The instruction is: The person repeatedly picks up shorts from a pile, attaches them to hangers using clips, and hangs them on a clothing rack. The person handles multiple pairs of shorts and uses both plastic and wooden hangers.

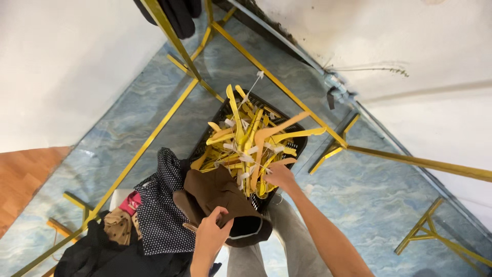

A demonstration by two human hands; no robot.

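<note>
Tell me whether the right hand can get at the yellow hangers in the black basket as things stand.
Probably yes. The right hand already lies on the heap of yellow hangers at the near rim of the black basket, with nothing over them. The left hand holds the brown garment aside.

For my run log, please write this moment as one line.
left hand: holds brown garment | right hand: reaching into black basket, touching yellow hangers | clothes pile at left

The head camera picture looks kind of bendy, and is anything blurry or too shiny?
Head view: straight yellow rack bars splay outward, wide-angle distortion; the white wall is bright, nearly washed out; the right hand among the yellow hangers is slightly soft; the brown garment stays fairly crisp.
</note>
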